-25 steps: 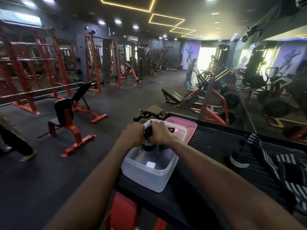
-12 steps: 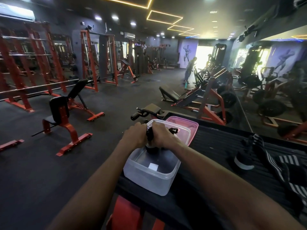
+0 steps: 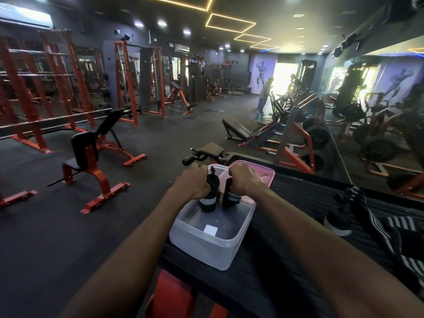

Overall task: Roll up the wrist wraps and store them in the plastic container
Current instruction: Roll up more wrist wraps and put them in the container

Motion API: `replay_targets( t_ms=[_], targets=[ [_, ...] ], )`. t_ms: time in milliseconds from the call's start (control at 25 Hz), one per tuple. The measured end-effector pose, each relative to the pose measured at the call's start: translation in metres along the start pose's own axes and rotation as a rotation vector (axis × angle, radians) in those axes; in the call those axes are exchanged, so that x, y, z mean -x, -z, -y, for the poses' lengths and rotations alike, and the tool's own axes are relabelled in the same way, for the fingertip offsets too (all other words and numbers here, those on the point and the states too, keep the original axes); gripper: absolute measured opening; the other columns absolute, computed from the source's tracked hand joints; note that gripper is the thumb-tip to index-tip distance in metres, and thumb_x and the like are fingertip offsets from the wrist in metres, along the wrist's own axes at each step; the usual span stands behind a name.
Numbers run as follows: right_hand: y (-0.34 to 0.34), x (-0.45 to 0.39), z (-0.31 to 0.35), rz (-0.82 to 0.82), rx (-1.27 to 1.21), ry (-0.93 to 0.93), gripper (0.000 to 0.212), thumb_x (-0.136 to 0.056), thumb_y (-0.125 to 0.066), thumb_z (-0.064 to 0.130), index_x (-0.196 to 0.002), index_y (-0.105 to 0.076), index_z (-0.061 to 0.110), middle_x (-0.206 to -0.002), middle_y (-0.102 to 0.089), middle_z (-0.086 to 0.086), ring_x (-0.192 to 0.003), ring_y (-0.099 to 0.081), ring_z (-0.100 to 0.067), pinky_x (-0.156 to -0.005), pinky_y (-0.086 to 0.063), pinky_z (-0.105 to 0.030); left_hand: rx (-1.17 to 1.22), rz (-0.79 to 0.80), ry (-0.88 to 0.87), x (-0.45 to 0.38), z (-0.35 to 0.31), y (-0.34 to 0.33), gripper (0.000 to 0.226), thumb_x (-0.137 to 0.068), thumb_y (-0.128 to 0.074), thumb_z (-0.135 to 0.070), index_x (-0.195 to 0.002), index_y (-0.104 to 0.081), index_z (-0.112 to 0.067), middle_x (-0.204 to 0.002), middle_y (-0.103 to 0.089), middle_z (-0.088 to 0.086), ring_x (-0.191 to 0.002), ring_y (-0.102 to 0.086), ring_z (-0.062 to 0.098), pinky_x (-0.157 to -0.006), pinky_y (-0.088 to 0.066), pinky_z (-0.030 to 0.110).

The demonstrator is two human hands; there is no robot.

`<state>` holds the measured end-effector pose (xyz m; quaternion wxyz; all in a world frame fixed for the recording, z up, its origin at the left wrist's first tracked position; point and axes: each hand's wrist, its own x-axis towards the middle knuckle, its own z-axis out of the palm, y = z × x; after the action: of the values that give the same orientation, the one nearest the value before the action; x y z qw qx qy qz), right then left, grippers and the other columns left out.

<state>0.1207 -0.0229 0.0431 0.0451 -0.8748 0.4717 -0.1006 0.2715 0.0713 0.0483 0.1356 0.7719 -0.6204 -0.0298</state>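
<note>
A clear plastic container (image 3: 206,251) sits on the left end of a black padded bench (image 3: 286,260). My left hand (image 3: 192,182) grips one rolled black wrist wrap (image 3: 207,199) with a white stripe, upright inside the container. My right hand (image 3: 243,180) grips a second rolled wrap (image 3: 230,198) just beside it, also standing in the container. On the bench to the right lie another rolled wrap (image 3: 339,222) and unrolled black-and-white striped wraps (image 3: 390,230).
The container's pink lid (image 3: 263,172) lies behind it on the bench. A white label (image 3: 210,228) shows on the container floor. Red gym benches (image 3: 91,171) and racks stand on the dark floor at left; a mirror wall runs along the right.
My hands, pressed together over the container before, have moved apart. Two separate rolled wraps now show, one under each hand.
</note>
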Motion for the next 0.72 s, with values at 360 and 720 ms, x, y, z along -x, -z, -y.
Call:
replay_targets(
  t_ms=[360, 720],
  targets=[
    [-0.01, -0.003, 0.005, -0.06, -0.129, 0.009, 0.025, -0.082, -0.065, 0.017, -0.103, -0.064, 0.003, -0.111, -0.064, -0.024, -0.101, -0.064, -0.042, -0.068, -0.046, -0.035, 0.049, -0.063, 0.02, 0.004, 0.0, 0.005, 0.038, -0.083, -0.054, -0.013, -0.121, -0.055, -0.009, -0.128, -0.05, 0.017, -0.113, -0.052, 0.037, -0.095, -0.049, 0.052],
    [0.062, 0.051, -0.048, -0.276, -0.052, -0.154, 0.023, -0.081, -0.061, 0.023, -0.101, -0.069, 0.016, -0.111, -0.067, -0.017, -0.103, -0.064, -0.039, -0.084, -0.055, -0.044, 0.124, -0.273, -0.209, 0.003, -0.098, 0.011, 0.037, -0.073, -0.047, -0.026, -0.101, -0.069, -0.015, -0.111, -0.065, 0.013, -0.109, -0.058, 0.038, -0.091, -0.05, 0.046]
  ],
)
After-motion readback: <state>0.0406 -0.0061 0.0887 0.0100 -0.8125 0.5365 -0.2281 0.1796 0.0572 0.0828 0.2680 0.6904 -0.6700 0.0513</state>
